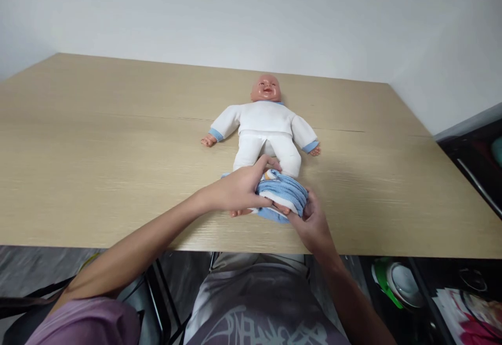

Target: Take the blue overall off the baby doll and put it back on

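A baby doll (266, 117) in a white long-sleeved top and white leggings with blue cuffs lies on its back, head towards the wall. Bunched around its lower leg is a blue and white garment (288, 191), the doll's foot showing at the opening. My left hand (241, 187) grips the left side of this cloth, thumb near the foot and fingers over the top. On the other side my right hand (314, 222) pinches the cloth's right edge. The doll's other foot (240, 213) pokes out below my left wrist.
The doll lies on a light wooden table (117, 151) against a white wall (219, 15). Below the front edge at the right, a dark shelf holds a green and white round object (403, 282) and papers (463, 308). A black chair (152, 298) stands at the lower left.
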Demonstrator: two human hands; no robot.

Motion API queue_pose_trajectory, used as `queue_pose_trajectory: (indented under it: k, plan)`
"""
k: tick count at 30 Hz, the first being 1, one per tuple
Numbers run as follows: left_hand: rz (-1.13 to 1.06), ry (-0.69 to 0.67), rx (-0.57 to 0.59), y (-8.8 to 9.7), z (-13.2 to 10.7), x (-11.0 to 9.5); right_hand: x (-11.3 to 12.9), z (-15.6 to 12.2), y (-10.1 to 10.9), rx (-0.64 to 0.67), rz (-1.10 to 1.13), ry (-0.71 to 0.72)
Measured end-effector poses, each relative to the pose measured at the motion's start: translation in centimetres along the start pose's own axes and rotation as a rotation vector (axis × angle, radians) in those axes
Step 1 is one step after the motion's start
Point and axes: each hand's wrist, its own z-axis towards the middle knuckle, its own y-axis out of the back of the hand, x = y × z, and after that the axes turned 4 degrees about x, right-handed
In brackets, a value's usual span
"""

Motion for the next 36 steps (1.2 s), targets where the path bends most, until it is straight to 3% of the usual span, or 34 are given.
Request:
queue_pose_trajectory:
  k: [3, 8, 11, 14, 19, 24, 30, 36]
  plan:
    - [-0.052, -0.028, -0.075, -0.2, -0.1, 0.7, 0.7, 0.7, 0.1, -0.018, -0.017, 0.151]
    - [0.063, -0.37, -0.334, -0.4, 0.6, 1.9, 1.0, 2.1, 0.7, 0.0, -0.045, 0.318]
    - [0.144, -0.47, -0.399, -0.1, 1.2, 2.3, 1.8, 3.0, 1.3, 0.006, -0.123, 0.366]
    - [0.216, -0.519, -0.429, 0.4, 1.6, 2.6, 3.3, 4.0, 2.4, 0.083, -0.259, 0.367]
    - [0.314, -0.545, -0.397, 1.6, 1.7, 3.5, 6.0, 6.0, 4.7, 0.365, -0.479, 0.393]
    - [0.387, -0.52, -0.304, 2.9, 1.8, 4.5, 5.7, 9.0, 6.3, 0.601, -0.454, 0.368]
    - [0.426, -0.586, -0.361, 3.2, 2.0, 6.1, 2.4, 11.0, 7.0, 0.654, -0.253, 0.324]
    - [0.569, -0.532, -0.424, 4.0, 0.9, 6.9, 2.5, 10.0, 6.8, 0.609, -0.12, 0.339]
